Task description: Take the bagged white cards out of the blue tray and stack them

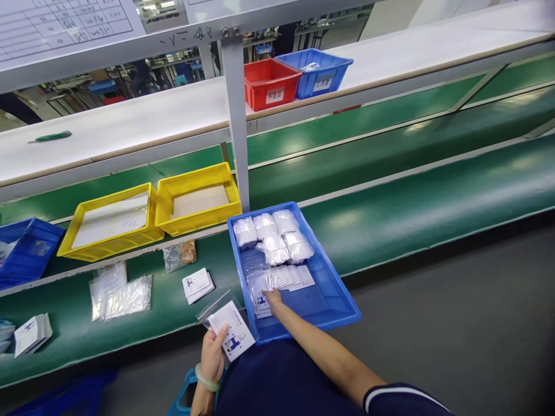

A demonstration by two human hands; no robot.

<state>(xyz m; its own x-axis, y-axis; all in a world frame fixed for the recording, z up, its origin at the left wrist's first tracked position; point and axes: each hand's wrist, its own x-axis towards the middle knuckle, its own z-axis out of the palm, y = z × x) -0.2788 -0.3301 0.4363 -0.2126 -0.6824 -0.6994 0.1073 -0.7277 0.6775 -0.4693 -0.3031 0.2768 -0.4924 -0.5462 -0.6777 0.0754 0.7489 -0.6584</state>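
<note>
My left hand (213, 353) holds a clear plastic bag with a white printed card (232, 330) in it, just left of the blue tray (338, 300). My right hand (274, 299) reaches into that tray and rests its fingertips on a stack of bagged white cards (261, 300). Further back in the tray lie a row of similar cards (291, 277) and several bundles of clear bags (273, 234).
On the green belt to the left lie a small card stack (198, 285), clear bags (121, 294), a bag with a brown item (180, 254) and more cards (32, 334). Two yellow bins (151, 214) and a blue bin (23, 248) stand behind. A red bin (269, 84) and blue bin (314, 72) sit on the shelf.
</note>
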